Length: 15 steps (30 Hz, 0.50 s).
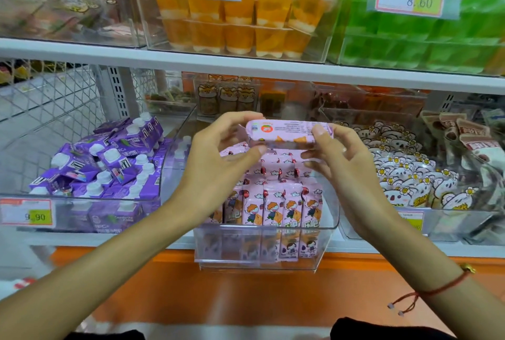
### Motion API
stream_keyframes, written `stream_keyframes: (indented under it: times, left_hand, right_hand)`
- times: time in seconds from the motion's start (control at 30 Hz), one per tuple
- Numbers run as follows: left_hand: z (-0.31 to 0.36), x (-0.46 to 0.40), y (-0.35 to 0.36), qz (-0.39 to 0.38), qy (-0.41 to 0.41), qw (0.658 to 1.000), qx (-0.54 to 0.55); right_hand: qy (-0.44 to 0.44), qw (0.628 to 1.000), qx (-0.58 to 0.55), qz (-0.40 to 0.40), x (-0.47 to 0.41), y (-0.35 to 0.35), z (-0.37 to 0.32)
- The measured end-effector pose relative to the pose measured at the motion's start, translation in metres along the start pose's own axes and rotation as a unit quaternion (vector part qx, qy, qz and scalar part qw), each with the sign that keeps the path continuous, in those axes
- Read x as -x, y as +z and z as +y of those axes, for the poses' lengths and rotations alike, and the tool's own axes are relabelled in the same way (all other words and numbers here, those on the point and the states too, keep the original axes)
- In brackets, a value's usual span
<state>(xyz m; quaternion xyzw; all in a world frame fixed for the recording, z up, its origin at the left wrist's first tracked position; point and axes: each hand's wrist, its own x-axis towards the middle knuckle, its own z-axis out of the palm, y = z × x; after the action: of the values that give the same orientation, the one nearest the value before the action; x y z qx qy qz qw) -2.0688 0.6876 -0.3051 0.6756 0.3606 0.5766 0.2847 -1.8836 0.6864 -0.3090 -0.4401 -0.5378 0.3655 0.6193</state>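
A small pink snack box lies sideways in the air above a clear plastic bin. My left hand pinches its left end between thumb and fingers. My right hand holds its right end, thumb on the front face. The bin below is packed with several upright pink snack boxes printed with a cartoon child. Both hands hover just over the back rows of those boxes.
A bin of purple drink cartons stands left, and a bin of white flower-print packets right. The white shelf above carries orange jelly cups and green packs. An orange ledge runs below.
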Motion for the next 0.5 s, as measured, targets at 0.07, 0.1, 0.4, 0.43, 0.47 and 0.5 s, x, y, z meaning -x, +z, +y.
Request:
stream_keyframes:
  times: [0.07, 0.1, 0.4, 0.43, 0.47, 0.5]
  left_hand:
    - [-0.003, -0.005, -0.004, 0.043, 0.011, 0.999, -0.005]
    - [-0.005, -0.009, -0.006, 0.069, 0.016, 0.997, -0.009]
    - [-0.042, -0.064, 0.021, 0.023, -0.026, 0.979, -0.202]
    - [-0.046, -0.069, 0.026, 0.012, -0.029, 0.973, -0.23]
    - [-0.05, -0.073, 0.031, 0.001, -0.034, 0.966, -0.256]
    - [-0.053, -0.075, 0.035, -0.012, -0.038, 0.96, -0.276]
  right_hand:
    - [-0.053, 0.995, 0.084, 0.013, 0.001, -0.002, 0.001]
    - [-0.093, 0.987, 0.131, 0.009, 0.003, -0.003, 0.003]
    - [-0.228, 0.729, 0.605, -0.223, 0.016, -0.008, 0.021]
    - [-0.222, 0.733, 0.601, -0.228, 0.016, -0.008, 0.02]
    - [-0.218, 0.735, 0.599, -0.232, 0.016, -0.008, 0.019]
    - [-0.215, 0.735, 0.598, -0.235, 0.015, -0.008, 0.019]
